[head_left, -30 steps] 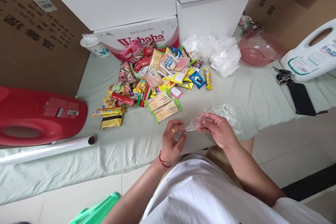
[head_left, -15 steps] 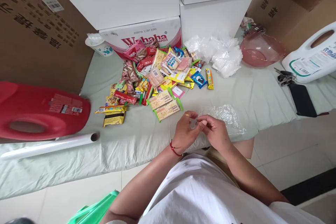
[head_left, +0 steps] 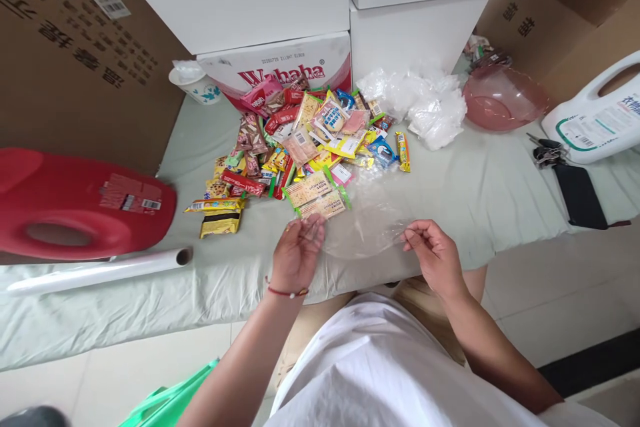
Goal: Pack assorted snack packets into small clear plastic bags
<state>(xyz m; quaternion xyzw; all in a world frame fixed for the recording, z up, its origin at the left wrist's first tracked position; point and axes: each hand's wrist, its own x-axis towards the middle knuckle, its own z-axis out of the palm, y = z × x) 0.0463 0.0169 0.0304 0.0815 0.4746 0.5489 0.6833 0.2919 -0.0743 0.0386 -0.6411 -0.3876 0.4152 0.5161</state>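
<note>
Head view: over the desk (head_left: 450, 180), near the snack heap (head_left: 300, 140) beyond the left hand (head_left: 295, 257), now spread between hands parted from almost touching: a clear bag (head_left: 367, 227), likely unfolded. Gripped at one edge by curled left fingers, at the other by the pinching right hand (head_left: 436, 257).
</note>
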